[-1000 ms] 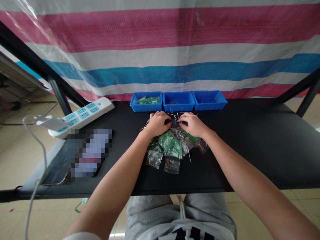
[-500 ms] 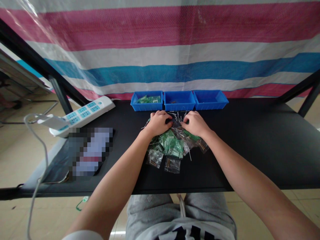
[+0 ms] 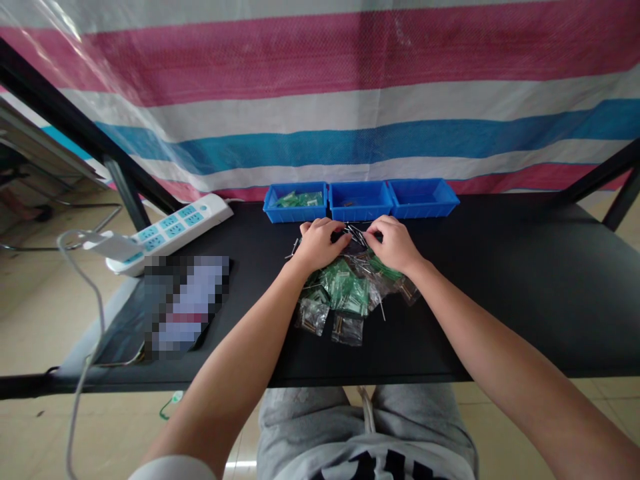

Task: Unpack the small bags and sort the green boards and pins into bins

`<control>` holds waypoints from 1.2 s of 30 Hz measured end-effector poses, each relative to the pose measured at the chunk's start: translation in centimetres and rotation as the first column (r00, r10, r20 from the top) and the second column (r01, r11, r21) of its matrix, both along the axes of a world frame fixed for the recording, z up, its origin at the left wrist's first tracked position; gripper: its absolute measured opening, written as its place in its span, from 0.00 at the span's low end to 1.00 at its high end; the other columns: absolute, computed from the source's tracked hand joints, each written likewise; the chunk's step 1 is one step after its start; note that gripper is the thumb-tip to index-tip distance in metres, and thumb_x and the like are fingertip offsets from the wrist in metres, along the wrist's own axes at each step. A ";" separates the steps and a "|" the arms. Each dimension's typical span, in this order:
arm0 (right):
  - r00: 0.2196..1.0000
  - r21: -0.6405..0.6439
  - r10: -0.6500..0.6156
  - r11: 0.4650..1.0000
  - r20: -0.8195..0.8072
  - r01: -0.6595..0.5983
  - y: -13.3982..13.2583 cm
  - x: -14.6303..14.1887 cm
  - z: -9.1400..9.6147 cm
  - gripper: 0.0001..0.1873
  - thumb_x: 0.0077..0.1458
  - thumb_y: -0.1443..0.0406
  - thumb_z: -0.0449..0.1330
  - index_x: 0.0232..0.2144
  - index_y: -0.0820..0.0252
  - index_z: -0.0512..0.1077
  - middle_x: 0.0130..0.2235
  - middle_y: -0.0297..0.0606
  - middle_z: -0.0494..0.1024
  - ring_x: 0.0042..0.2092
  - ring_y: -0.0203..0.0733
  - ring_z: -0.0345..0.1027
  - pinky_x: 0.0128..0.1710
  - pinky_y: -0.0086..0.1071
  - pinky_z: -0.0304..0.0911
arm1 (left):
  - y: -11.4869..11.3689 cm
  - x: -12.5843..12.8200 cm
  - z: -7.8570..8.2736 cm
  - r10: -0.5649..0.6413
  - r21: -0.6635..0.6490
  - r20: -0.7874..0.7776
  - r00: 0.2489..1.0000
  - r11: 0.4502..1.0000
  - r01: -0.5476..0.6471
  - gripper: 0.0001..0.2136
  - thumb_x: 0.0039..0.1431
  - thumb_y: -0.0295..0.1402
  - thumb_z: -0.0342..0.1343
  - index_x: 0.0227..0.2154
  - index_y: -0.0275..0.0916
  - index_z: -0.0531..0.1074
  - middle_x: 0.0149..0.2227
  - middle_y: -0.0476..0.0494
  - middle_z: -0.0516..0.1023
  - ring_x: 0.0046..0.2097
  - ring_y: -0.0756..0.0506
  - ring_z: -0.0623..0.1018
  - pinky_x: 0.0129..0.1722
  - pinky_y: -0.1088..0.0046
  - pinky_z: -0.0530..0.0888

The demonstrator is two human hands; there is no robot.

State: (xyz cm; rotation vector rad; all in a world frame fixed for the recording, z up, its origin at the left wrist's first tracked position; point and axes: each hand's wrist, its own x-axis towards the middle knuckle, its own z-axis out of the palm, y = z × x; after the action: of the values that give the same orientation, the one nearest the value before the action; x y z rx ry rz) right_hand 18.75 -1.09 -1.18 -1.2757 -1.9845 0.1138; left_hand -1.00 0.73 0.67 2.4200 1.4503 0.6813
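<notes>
My left hand (image 3: 320,244) is closed, its fingers curled at the far left of a heap on the black table. My right hand (image 3: 395,244) faces it from the other side, thumb and fingers drawn together. Between the two hands, thin metal pins (image 3: 356,235) lie in a loose bunch, held at the fingertips. Small clear bags with green contents (image 3: 345,283) spread over the heap nearer to me. Small clear bags with brownish screw-like pieces (image 3: 347,329) lie at its front edge. My fingers hide part of the pins.
Behind the heap stand three blue bins: the left bin (image 3: 295,213) holds green bags, the middle bin (image 3: 361,212) a few small brownish pieces, and the right bin (image 3: 425,208) is beside them. A white power strip (image 3: 170,233) with a cable and a blurred flat object (image 3: 193,303) lie left.
My hands have come slightly closer together, and the metal pins between them have been gathered into a tighter bunch. The view has shifted a little.
</notes>
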 end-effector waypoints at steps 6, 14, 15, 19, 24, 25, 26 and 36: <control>0.986 0.059 0.160 0.986 -0.045 -0.158 -0.5 -0.2 0.6 0.07 0.58 0.67 0.56 0.27 0.58 0.70 0.33 0.41 0.74 0.39 0.46 0.67 0.43 0.40 0.63 | 0.2 0.0 0.3 -0.067 -0.046 0.185 0.980 0.996 0.077 0.21 0.65 0.42 0.42 0.26 0.36 0.74 0.28 0.44 0.77 0.33 0.47 0.75 0.37 0.70 0.66; 0.987 0.071 0.136 0.989 -0.081 -0.130 -0.6 -0.3 0.7 0.07 0.60 0.64 0.55 0.30 0.57 0.69 0.33 0.40 0.74 0.39 0.46 0.67 0.40 0.39 0.63 | 0.5 -0.3 -0.1 -0.143 -0.111 0.282 0.949 0.977 0.180 0.21 0.63 0.44 0.44 0.22 0.36 0.71 0.24 0.47 0.74 0.28 0.49 0.71 0.31 0.74 0.65; 0.988 0.068 0.122 0.991 -0.091 -0.116 -0.6 -0.3 0.7 0.06 0.60 0.63 0.55 0.32 0.57 0.69 0.33 0.40 0.75 0.39 0.46 0.67 0.40 0.38 0.63 | 0.5 -0.3 -0.1 -0.142 -0.104 0.300 0.943 0.978 0.180 0.21 0.63 0.44 0.44 0.23 0.36 0.71 0.24 0.47 0.74 0.28 0.49 0.71 0.31 0.74 0.65; 0.993 0.087 0.073 0.994 -0.090 -0.066 -0.6 -0.2 0.6 0.08 0.62 0.61 0.54 0.35 0.57 0.71 0.35 0.41 0.76 0.40 0.45 0.67 0.42 0.38 0.63 | 0.5 -0.3 -0.1 -0.144 -0.081 0.369 0.918 0.979 0.186 0.19 0.62 0.44 0.46 0.25 0.35 0.71 0.27 0.46 0.76 0.30 0.48 0.72 0.32 0.73 0.66; 0.992 0.062 0.120 0.991 -0.033 -0.117 -0.5 -0.1 0.7 0.15 0.64 0.60 0.51 0.27 0.58 0.71 0.31 0.40 0.76 0.37 0.44 0.66 0.41 0.38 0.61 | 0.6 -0.3 -0.1 -0.137 -0.079 0.393 0.909 0.980 0.182 0.16 0.60 0.43 0.49 0.26 0.35 0.72 0.31 0.44 0.78 0.33 0.47 0.74 0.36 0.72 0.68; 0.991 0.060 0.127 0.990 -0.037 -0.125 -0.5 -0.1 0.7 0.15 0.63 0.60 0.51 0.27 0.58 0.71 0.30 0.40 0.76 0.37 0.44 0.66 0.40 0.38 0.61 | 0.7 -0.3 -0.1 -0.134 -0.079 0.392 0.910 0.981 0.179 0.16 0.60 0.43 0.49 0.26 0.35 0.72 0.31 0.44 0.78 0.33 0.47 0.74 0.36 0.72 0.68; 0.990 0.061 0.132 0.990 -0.043 -0.129 -0.5 -0.1 0.7 0.15 0.63 0.60 0.51 0.27 0.58 0.71 0.31 0.40 0.76 0.37 0.44 0.66 0.40 0.38 0.61 | 0.7 -0.3 -0.1 -0.130 -0.079 0.393 0.910 0.981 0.174 0.16 0.60 0.43 0.49 0.27 0.35 0.72 0.31 0.44 0.78 0.34 0.47 0.74 0.36 0.72 0.68; 0.988 0.090 0.124 0.989 -0.091 -0.116 -0.6 0.0 1.1 0.10 0.61 0.62 0.54 0.31 0.58 0.73 0.34 0.40 0.78 0.39 0.45 0.68 0.44 0.39 0.63 | 0.5 -0.3 -0.4 -0.124 -0.133 0.377 0.918 0.973 0.186 0.22 0.63 0.47 0.45 0.26 0.35 0.74 0.28 0.46 0.77 0.31 0.48 0.74 0.34 0.74 0.68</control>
State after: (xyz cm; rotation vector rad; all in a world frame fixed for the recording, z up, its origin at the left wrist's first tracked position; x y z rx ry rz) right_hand 18.72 -1.71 -0.08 -1.0773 -1.9610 0.1458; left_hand -1.28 1.24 0.30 2.1113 1.1047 0.8792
